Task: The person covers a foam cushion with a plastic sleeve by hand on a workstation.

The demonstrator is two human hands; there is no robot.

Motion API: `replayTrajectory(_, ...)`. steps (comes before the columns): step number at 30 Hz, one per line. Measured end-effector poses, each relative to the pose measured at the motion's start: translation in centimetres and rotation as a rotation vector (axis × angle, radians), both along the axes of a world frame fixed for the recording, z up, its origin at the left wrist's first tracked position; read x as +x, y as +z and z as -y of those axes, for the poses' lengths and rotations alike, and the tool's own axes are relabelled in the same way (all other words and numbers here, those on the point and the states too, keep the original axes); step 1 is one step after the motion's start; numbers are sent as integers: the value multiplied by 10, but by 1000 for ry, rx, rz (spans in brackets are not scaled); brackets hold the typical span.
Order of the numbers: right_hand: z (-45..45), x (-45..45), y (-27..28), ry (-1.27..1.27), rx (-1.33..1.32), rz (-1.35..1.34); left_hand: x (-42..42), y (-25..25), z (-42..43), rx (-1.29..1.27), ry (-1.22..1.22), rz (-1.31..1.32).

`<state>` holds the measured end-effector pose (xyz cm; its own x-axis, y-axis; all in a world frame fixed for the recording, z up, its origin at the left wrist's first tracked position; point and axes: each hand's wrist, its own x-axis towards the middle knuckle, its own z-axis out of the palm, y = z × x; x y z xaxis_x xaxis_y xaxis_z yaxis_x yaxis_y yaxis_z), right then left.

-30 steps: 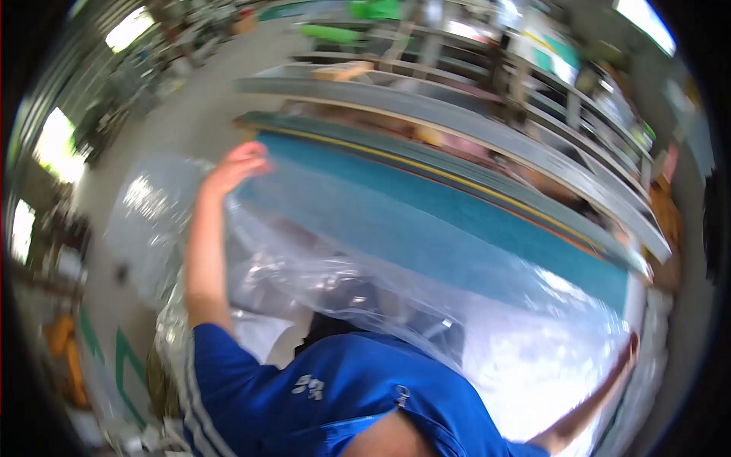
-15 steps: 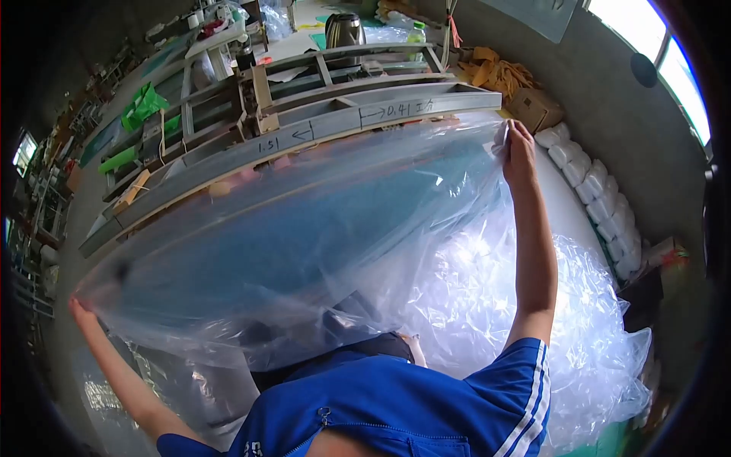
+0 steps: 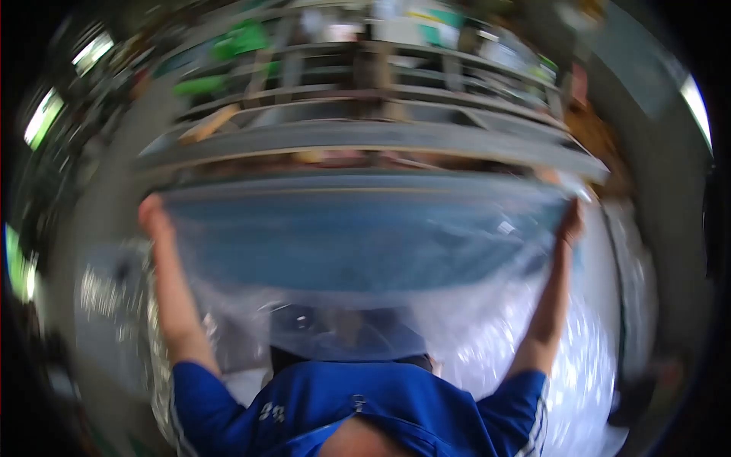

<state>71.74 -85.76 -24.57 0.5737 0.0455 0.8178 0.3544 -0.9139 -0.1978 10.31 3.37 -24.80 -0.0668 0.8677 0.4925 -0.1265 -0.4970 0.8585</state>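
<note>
A wide sheet of clear plastic film (image 3: pixel 365 263) is stretched between my two hands, over a blue-green surface that shows through it. My left hand (image 3: pixel 152 215) is closed on the film's left corner, near the far edge of the surface. At the far right, my right hand (image 3: pixel 571 221) grips the opposite corner at about the same height. The film sags toward my body between them. Motion blurs the fingers of both hands.
Beyond the surface runs a long grey metal frame (image 3: pixel 365 137) with crossbars and a small wooden piece (image 3: pixel 209 123). Green bags (image 3: pixel 242 39) lie farther back. Crumpled clear plastic (image 3: pixel 582 365) is at the right, with more plastic (image 3: pixel 114 305) at the left.
My right hand has come down and my left hand has risen, so the film now spans level. The view has turned, and the film lies lower over the blue-green surface.
</note>
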Motion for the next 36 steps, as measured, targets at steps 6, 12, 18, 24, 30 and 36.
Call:
replayTrajectory(6, -13, 33, -15, 54, 85, -191, 18, 31, 52, -254, -34, 191)
replayTrajectory(12, -21, 33, -15, -75, 97, -336, 26, 35, 43, -247, -7, 209)
replayTrajectory(18, -39, 19, 2, -223, 251, -354, 27, 39, 39, -178, 97, 53)
replayTrajectory(24, -17, 42, -11, -205, 317, -232, 30, 46, 40, -290, 160, 54)
replayTrajectory(30, -20, 37, -9, -176, 329, -226, 25, 37, 37, -232, 186, 50)
replayTrajectory(36, -11, 37, -6, -64, 192, -248, 25, 50, 42, -250, 187, 4)
